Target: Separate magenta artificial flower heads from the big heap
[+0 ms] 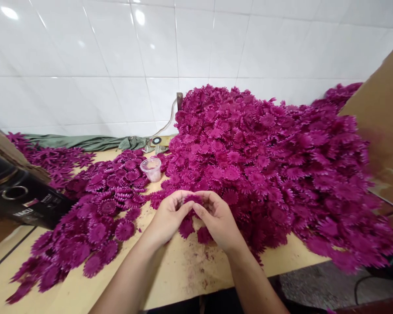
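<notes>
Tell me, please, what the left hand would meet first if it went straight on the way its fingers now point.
Most likely the right hand, facing it across the magenta flower both hands hold; exact depth is unclear.

I am seeing one camera riding on a person's head, facing forward and tilting down. From just above, it is looking along both forearms (134, 270) to the left hand (165, 214) and right hand (221, 219), near at the centre. Farther off, beyond the table (170, 277), a white tiled wall (206, 39) is filling the top. The wide view is stretching from a black box (29, 203) at left to cardboard (380, 122) at right.
</notes>
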Demonstrator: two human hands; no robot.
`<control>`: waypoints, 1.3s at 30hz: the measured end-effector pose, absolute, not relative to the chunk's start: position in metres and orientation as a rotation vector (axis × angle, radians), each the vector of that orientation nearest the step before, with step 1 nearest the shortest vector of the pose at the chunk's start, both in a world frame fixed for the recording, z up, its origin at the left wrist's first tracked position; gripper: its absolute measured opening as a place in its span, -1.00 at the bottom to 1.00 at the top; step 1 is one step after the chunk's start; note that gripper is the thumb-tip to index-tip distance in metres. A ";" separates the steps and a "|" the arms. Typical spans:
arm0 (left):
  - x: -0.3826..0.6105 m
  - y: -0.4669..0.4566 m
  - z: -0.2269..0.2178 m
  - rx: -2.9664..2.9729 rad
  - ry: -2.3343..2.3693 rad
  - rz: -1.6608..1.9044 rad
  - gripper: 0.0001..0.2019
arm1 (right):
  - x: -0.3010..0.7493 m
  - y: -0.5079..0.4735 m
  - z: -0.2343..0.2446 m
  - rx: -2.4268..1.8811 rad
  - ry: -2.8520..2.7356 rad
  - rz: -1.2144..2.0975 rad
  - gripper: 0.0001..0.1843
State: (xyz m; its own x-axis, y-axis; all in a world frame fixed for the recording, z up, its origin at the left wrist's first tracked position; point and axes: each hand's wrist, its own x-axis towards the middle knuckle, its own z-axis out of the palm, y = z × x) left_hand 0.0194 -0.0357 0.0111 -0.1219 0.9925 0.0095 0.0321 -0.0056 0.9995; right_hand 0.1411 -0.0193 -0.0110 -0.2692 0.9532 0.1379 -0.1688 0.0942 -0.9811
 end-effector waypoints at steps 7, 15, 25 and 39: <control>0.017 -0.038 0.008 1.221 1.309 1.162 -0.85 | 0.141 -0.019 -0.012 -0.916 -1.314 1.277 -0.79; 0.014 -0.036 -0.002 1.222 1.466 1.328 -0.61 | 0.140 -0.022 -0.010 -1.001 -1.514 0.988 -0.75; 0.022 -0.046 -0.001 1.179 1.322 1.312 -0.53 | 0.136 -0.022 -0.009 -0.836 -1.416 1.365 -0.85; -0.003 -0.064 0.002 1.020 1.242 1.584 -0.74 | 0.156 -0.036 0.000 -0.859 -0.986 1.311 -0.63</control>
State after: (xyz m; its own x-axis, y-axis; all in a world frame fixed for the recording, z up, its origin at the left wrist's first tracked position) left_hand -0.0027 -0.0637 0.0015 -0.2994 0.9497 0.0922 -0.1372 -0.1385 0.9808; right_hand 0.1558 -0.0363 -0.0002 -0.0023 0.9958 0.0917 -0.3649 0.0845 -0.9272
